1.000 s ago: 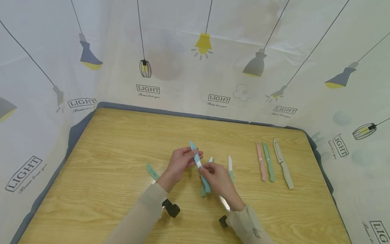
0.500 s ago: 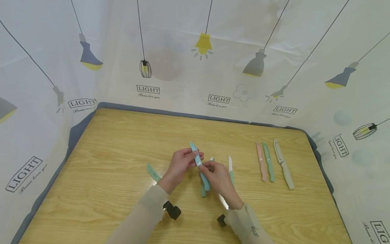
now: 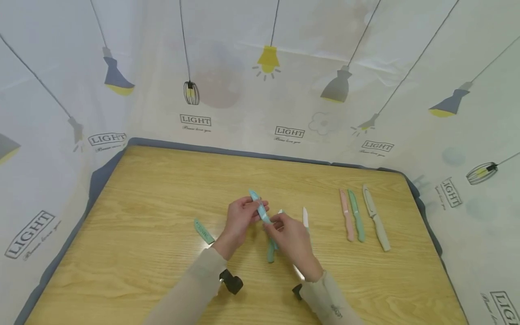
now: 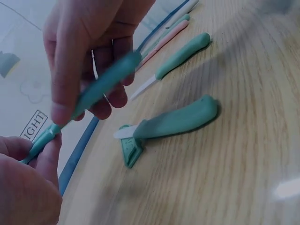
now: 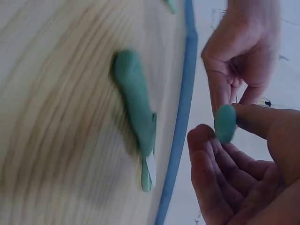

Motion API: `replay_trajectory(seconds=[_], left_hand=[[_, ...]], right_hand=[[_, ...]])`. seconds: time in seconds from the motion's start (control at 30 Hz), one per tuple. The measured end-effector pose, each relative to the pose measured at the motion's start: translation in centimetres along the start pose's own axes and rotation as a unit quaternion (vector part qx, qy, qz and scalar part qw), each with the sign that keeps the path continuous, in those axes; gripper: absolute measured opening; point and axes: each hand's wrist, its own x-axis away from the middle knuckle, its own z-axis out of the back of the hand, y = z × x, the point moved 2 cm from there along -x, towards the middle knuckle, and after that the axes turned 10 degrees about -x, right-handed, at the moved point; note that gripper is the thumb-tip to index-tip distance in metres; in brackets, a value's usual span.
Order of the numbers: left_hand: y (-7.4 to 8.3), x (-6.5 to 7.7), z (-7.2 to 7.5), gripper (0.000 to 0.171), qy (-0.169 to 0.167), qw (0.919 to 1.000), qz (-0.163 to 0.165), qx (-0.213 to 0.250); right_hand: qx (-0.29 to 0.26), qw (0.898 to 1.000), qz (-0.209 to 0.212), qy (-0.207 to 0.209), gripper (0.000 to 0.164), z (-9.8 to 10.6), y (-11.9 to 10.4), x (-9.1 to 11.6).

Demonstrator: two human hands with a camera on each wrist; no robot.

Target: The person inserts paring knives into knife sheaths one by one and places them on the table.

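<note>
Between both hands is a light-blue paring knife (image 4: 108,79), tilted above the table. My left hand (image 3: 239,219) pinches its blue sheath (image 3: 258,206) between thumb and fingers. My right hand (image 3: 294,237) grips the handle; in the right wrist view the handle's butt (image 5: 226,123) points at the camera. Sheath and handle meet in the left wrist view, and no white blade shows between them. Below the hands lies a green-handled knife (image 4: 178,119), its white blade across a small green sheath (image 4: 132,152). Beyond it lies another bare-bladed green knife (image 4: 185,54), partly hidden by my right hand in the head view.
On the right of the wooden table (image 3: 162,180) lie a pink knife (image 3: 346,215), a green knife (image 3: 356,216) and a larger cream knife (image 3: 376,219), side by side. A loose green sheath (image 3: 204,231) is left of my left wrist. A lamp-patterned cloth (image 3: 227,67) surrounds the table.
The strip of white blade seen between blue sheath and handle has gone as the two came together. My right hand moved slightly up towards the left hand. The head view shifted a little.
</note>
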Motion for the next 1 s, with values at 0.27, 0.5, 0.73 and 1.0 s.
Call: replay_trajectory(seconds=[0.27,0.5,0.73,1.0], left_hand=[[-0.3,0.2,-0.5,0.040,-0.007,1.0000,0.001,0.005],[0.1,0.0,1.6,0.039,0.029,0.9950,-0.012,-0.095],[0.3,-0.1,3.9,0.036,0.040,0.9860,-0.020,-0.160],[0.9,0.2,5.7,0.030,0.044,0.9785,-0.036,-0.198]], right_hand=[[0.095,0.994,0.040,0.024,0.020,2.0,0.5,0.6],[0.107,0.992,0.006,0.066,0.024,6.3,3.8,0.7],[0.142,0.986,-0.046,0.073,0.033,9.3,6.9,0.2],[0.207,0.975,-0.061,0.059,0.034,10.9,9.3,-0.3]])
